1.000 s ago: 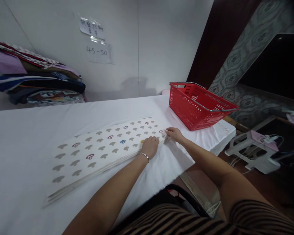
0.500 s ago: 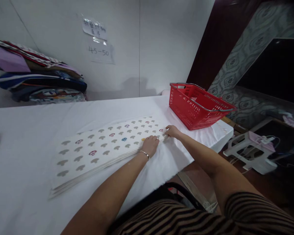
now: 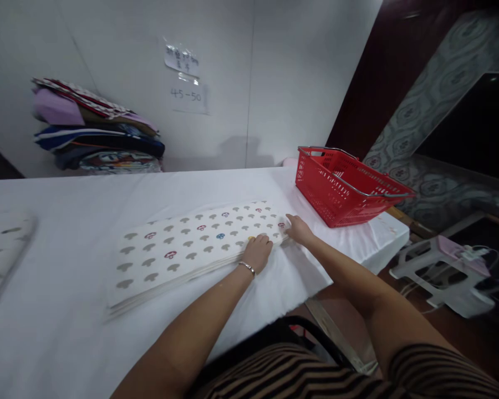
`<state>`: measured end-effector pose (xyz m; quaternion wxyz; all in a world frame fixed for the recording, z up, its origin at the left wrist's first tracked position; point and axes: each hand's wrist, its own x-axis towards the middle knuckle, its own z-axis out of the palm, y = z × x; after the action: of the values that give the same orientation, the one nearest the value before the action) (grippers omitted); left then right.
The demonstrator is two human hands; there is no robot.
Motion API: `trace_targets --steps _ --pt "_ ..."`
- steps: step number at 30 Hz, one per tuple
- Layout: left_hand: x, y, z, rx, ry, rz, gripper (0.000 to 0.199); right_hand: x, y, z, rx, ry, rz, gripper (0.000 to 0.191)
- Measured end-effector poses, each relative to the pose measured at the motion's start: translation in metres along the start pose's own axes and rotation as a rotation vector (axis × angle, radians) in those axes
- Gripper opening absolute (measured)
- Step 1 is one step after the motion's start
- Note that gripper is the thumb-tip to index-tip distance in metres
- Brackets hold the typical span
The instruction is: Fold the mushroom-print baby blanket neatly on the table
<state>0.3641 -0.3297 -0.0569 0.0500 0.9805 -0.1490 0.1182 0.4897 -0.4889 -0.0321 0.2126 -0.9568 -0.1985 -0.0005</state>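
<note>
A long folded white cloth printed with mushrooms in grey, red, blue and yellow lies in layers on the white-covered table. My left hand, with a bracelet at the wrist, rests on its near edge toward the right end, the fingers on the top layer. At the right end corner of the cloth, my right hand has its fingertips on the edge; its thumb and lower fingers are partly hidden.
A red basket stands at the table's right rear. Folded fabrics are stacked at the back left, and another printed cloth lies at the far left. A white stool is beyond the right edge.
The view has turned left, bringing more of the far-left cloth into sight. My right hand has shifted slightly against the cloth's corner, whose layers now lie flatter. My left hand stays on the cloth.
</note>
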Motion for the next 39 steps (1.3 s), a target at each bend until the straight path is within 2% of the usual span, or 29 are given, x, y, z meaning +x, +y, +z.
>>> trace_targets --steps 3,5,6,9,12,16,20,25,29,34,39 --pt "-0.001 0.003 0.000 -0.028 -0.002 0.003 0.025 -0.003 -0.018 0.009 -0.107 0.078 -0.344 0.051" --pt "-0.001 0.004 0.000 -0.054 -0.008 -0.004 0.026 -0.003 -0.027 0.019 -0.074 0.043 -0.509 0.046" --pt "-0.002 0.004 0.000 -0.064 -0.010 -0.010 0.027 -0.003 -0.029 0.025 -0.065 0.004 -0.548 0.046" --pt "-0.009 -0.001 0.000 -0.059 -0.003 -0.017 0.026 -0.005 -0.025 0.043 -0.121 -0.097 -0.526 0.047" --pt "-0.026 -0.011 -0.001 -0.023 0.018 -0.032 0.022 -0.009 -0.016 0.054 -0.194 -0.095 -0.481 0.049" --pt "-0.060 -0.030 -0.008 0.020 0.016 -0.113 0.018 -0.012 -0.011 0.056 -0.237 -0.090 -0.461 0.051" --pt "-0.103 -0.053 -0.024 0.041 0.017 -0.241 0.017 -0.010 -0.007 0.058 -0.262 -0.085 -0.467 0.053" --pt "-0.170 -0.083 -0.056 0.033 0.021 -0.450 0.018 -0.007 0.001 0.062 -0.268 -0.055 -0.514 0.055" --pt "-0.225 -0.104 -0.077 0.006 0.090 -0.584 0.028 -0.006 0.001 0.060 -0.263 -0.089 -0.491 0.054" --pt "-0.267 -0.114 -0.088 -0.076 0.176 -0.770 0.030 0.000 -0.017 0.055 -0.218 -0.139 -0.502 0.051" --pt "-0.274 -0.116 -0.092 -0.160 0.286 -1.085 0.031 0.004 -0.066 0.058 -0.109 -0.169 -0.633 0.048"
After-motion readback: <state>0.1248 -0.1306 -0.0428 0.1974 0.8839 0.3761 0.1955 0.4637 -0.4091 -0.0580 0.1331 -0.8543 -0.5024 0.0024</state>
